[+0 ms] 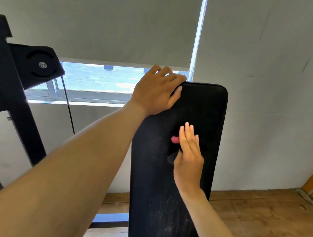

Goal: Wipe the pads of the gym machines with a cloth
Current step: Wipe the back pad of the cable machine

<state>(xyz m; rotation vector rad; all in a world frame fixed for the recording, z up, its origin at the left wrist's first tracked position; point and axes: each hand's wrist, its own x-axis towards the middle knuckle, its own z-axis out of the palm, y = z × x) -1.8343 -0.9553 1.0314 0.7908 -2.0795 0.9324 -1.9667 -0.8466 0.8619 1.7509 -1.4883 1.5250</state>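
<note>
Left hand w/ fingers curled over top-left corner of the upright black pad, steadying it; right hand, fingers flat, presses dark cloth mid-pad — cloth prob. soft/light, pad firm, w/ dusty specks lower down.

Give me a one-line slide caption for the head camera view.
Left hand grips the black pad top while the right hand presses a dark cloth flat against it.
</note>
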